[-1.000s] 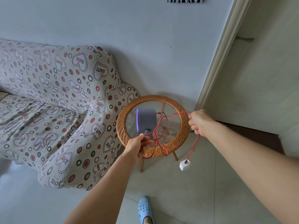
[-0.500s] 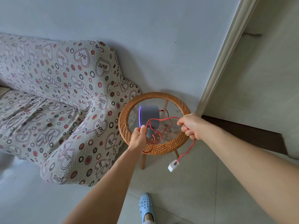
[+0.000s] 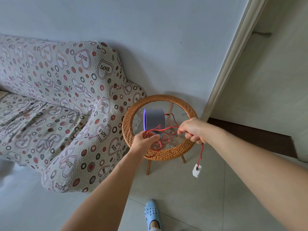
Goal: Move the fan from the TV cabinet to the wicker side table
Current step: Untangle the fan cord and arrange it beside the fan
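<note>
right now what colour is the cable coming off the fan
The cable is red, clearest in the head view.

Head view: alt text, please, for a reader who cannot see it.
A grey fan stands on the round wicker side table; the left hand and right hand each hold its red cord, whose white plug dangles below the right hand.

Grey fan [image 3: 155, 120] stands upright on the glass top of the wicker side table [image 3: 166, 154], a bit left of center. Left hand [image 3: 143, 142] over the table's near rim, pinching red cord [image 3: 171, 127] loops by the fan base. Right hand [image 3: 193, 130] over the table's right rim, gripping the cord. White plug [image 3: 197, 170] dangles off the table's right side. Patterned sofa [image 3: 58, 97] left of the table, blue shoe [image 3: 152, 214] on the floor in front.
</note>
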Action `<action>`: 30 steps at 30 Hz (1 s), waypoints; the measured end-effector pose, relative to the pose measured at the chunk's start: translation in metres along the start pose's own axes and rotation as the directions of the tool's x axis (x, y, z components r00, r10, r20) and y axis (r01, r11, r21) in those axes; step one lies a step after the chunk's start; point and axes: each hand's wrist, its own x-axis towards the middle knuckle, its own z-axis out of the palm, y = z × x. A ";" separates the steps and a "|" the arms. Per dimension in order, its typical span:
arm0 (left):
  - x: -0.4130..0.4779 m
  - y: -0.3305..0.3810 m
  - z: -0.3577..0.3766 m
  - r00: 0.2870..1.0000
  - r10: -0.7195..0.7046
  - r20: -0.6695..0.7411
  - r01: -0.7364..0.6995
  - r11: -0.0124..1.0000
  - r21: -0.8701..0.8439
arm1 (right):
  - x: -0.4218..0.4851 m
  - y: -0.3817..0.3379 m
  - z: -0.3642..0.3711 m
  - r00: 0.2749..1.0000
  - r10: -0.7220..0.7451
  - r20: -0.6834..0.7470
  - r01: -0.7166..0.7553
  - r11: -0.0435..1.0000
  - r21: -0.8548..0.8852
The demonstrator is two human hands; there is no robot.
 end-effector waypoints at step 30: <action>0.012 0.022 -0.013 0.987 -0.097 0.130 0.132 0.947 -0.292 | 0.042 0.038 -0.001 0.954 -0.193 0.230 0.242 0.947 -0.209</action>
